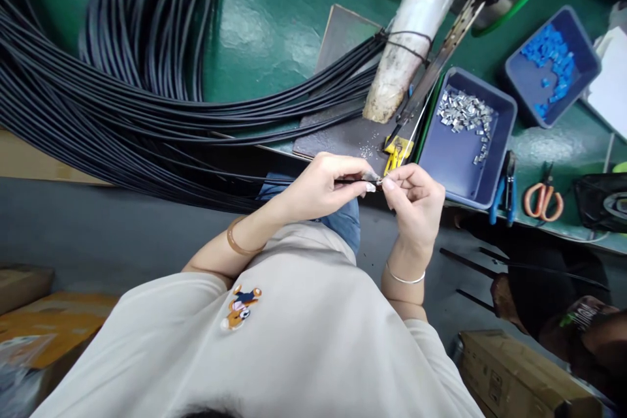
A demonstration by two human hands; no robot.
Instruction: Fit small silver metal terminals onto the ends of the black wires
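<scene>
My left hand pinches a black cable close to its end, between thumb and fingers. Right at that tip, the thumb and forefinger of my right hand are pressed together; the small piece between them is too tiny to make out. The two hands nearly touch, in front of the bench edge. Just beyond them lies a yellow-handled tool, perhaps a stripper. A thick bundle of black cables runs in from the left, its far ends tied near a plastic-wrapped white roll.
A blue-grey bin holds small metal clips; another bin holds blue pieces. Blue-handled pliers and orange-handled cutters lie along the green bench's edge. Cardboard boxes stand on the floor. Another person is at right.
</scene>
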